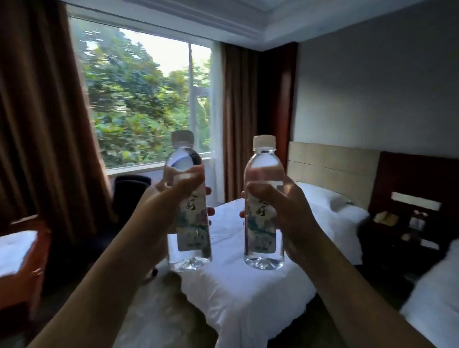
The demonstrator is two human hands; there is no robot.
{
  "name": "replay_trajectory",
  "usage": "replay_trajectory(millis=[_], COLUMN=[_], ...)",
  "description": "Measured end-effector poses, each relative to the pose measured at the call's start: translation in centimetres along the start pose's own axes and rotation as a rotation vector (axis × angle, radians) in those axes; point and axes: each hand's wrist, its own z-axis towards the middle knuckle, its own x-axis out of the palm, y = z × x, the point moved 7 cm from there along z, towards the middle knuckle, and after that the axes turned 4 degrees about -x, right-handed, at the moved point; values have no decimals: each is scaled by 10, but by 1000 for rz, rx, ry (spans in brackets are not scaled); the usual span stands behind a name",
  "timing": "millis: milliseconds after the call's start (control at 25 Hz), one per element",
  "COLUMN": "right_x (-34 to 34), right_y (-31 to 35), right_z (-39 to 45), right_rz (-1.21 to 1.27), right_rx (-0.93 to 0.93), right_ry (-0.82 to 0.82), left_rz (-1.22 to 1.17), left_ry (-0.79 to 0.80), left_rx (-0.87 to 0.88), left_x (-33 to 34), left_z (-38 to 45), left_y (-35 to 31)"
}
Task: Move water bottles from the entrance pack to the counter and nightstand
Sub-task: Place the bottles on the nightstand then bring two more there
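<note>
I hold two clear water bottles upright in front of me, both with white caps and pale printed labels. My left hand [165, 205] is wrapped around the left water bottle [192, 240] at its middle. My right hand [286, 215] grips the right water bottle [262, 235] the same way. The bottles are a hand's width apart, above the foot of a white bed. The dark nightstand [406, 232] stands at the right, between two beds, with small items on it. No pack or counter is in view.
A white bed [245, 291] lies straight ahead, with a second bed [440, 298] at the right edge. A dark chair [129, 193] stands below the window [142, 98]. Brown curtains hang at both sides. A wooden table [14, 265] with white cloth is at the left.
</note>
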Motion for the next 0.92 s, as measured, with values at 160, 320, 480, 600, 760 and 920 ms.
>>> replay_trajectory(millis=[160, 320, 480, 600, 760, 920], right_x=[-53, -125, -202, -250, -301, -359], right_y=[-30, -64, -101, -124, -147, -174], right_z=[59, 107, 173, 235, 304, 355], right_rz=[-14, -79, -65, -34, -50, -122], right_rx=[21, -2, -47, -51, -80, -68], right_ry=[-209, -377, -464, -499, -517, -559], left_rz=[-59, -118, -80, -86, -84, -203], left_ry=[181, 343, 421, 487, 554, 598], left_rx=[-62, -104, -117, -111, -88, -163], left_x=[47, 114, 177, 220, 267, 320], left_z=[100, 183, 271, 341, 421, 494], left_y=[33, 82, 123, 135, 153, 195])
